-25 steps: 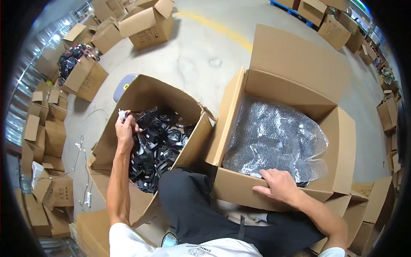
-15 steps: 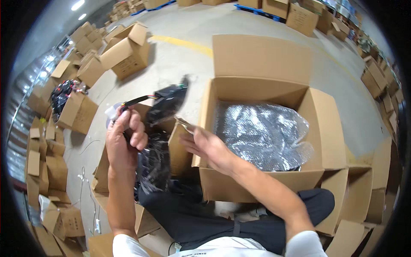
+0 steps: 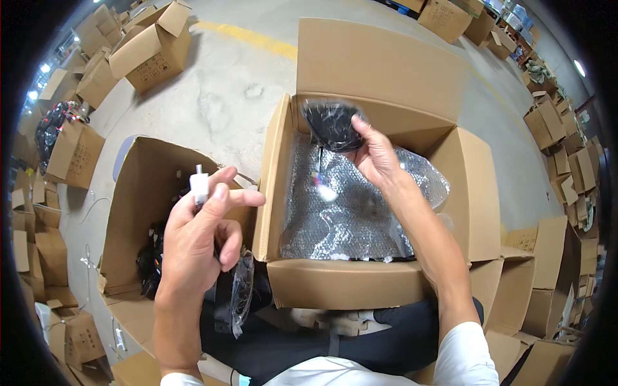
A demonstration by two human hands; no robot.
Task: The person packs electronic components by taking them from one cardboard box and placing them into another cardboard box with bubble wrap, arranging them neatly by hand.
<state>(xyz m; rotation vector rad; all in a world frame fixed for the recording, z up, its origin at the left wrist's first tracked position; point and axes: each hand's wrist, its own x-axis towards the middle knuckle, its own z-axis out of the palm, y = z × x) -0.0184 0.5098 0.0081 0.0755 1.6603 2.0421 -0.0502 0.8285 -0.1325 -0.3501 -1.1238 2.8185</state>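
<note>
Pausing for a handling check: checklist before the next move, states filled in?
1. Right hand grips the black bagged part: ok.
2. Left hand free: not ok, it holds a white connector.
3. Right carton open, far flap up: ok.
4. Bubble wrap inside that carton: ok.
5. Dangling white plug clear of the bubble wrap: cannot tell, blurred.

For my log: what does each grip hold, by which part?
Right grip: a wrapped black item, by its right edge. Left grip: a white connector, by its lower end; any hold on the bag below is unclear.
</note>
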